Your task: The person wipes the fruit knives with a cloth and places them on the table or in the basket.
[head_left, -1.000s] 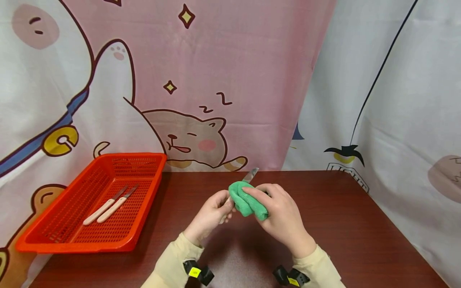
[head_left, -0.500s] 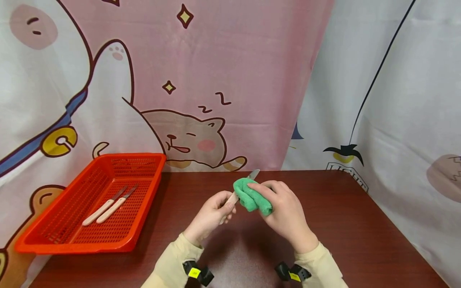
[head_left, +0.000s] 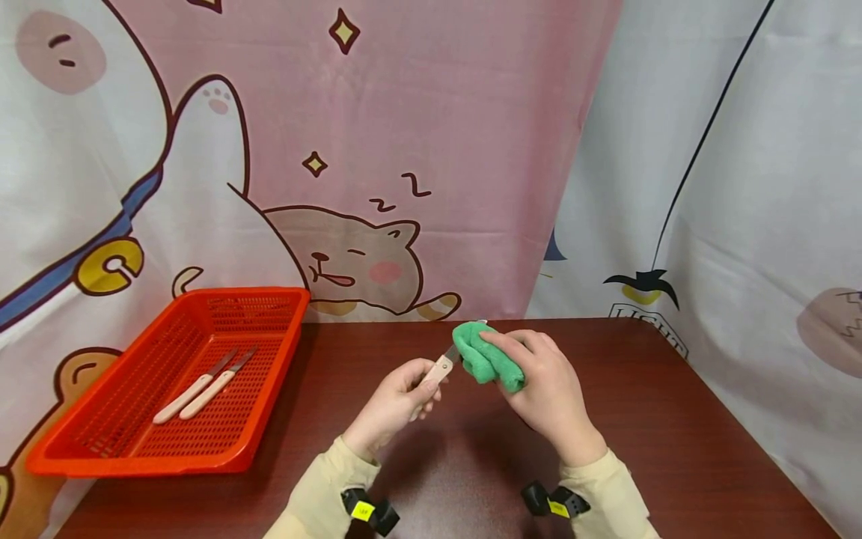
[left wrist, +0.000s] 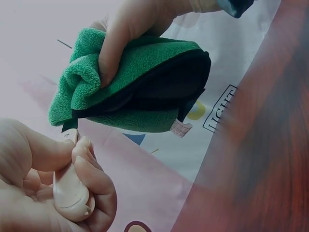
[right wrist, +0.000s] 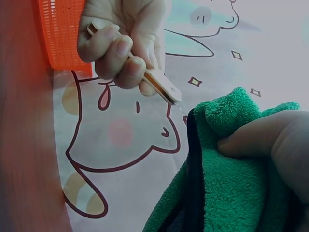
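My left hand (head_left: 402, 397) grips the pale handle of a knife (head_left: 439, 370) above the table, its blade pointing up and to the right. A green cloth (head_left: 486, 358) with a dark edge is folded over the blade; a bit of blade shows by the handle and the tip peeks out beyond. My right hand (head_left: 547, 389) pinches the cloth from the right, thumb pressing into the folds in the right wrist view. From the left wrist view, fingers curl round the handle (left wrist: 71, 191), and the cloth (left wrist: 140, 63) hides nearly the whole blade.
An orange-red plastic basket (head_left: 161, 466) stands at the left of the brown table (head_left: 673, 419). Two pale-handled knives (head_left: 205, 389) lie side by side in it. A printed curtain (head_left: 458, 112) hangs right behind the table.
My right hand has slid the cloth up and right along the blade, away from the handle. More handle and some blade now show below it. My left hand has stayed nearly still.
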Demonstrator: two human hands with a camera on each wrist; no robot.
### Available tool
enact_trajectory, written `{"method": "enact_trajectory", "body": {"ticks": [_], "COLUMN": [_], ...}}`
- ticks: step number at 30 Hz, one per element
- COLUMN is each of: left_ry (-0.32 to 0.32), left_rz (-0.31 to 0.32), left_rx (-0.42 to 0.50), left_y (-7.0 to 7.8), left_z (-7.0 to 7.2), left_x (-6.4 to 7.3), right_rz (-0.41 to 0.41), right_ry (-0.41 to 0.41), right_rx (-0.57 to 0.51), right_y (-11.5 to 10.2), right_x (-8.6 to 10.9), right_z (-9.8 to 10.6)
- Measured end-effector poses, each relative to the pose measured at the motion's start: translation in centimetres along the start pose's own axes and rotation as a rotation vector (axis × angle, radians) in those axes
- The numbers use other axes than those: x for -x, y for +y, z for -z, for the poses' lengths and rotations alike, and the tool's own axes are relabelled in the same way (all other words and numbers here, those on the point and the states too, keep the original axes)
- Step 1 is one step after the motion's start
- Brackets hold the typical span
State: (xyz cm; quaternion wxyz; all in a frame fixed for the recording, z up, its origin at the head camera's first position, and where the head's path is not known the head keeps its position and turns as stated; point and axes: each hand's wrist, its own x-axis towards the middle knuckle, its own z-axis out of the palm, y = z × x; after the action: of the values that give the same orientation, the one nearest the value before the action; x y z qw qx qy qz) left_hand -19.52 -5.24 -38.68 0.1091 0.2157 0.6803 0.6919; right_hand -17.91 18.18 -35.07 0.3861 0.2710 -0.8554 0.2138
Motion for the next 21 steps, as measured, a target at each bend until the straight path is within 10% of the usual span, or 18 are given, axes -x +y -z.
{"method": "enact_trajectory", "body": {"ticks": [21], "left_ry": [-0.004], "left_rz": [0.003], "left_rx": [-0.009], "left_y": [-0.4], "left_z": [0.2], "left_x": [-0.1], "right_rz": [-0.137], "right_ry": [0.082], "right_rx": [0.068], "right_y": [1.4], "right_x": [-0.1], "right_z": [1.7]}}
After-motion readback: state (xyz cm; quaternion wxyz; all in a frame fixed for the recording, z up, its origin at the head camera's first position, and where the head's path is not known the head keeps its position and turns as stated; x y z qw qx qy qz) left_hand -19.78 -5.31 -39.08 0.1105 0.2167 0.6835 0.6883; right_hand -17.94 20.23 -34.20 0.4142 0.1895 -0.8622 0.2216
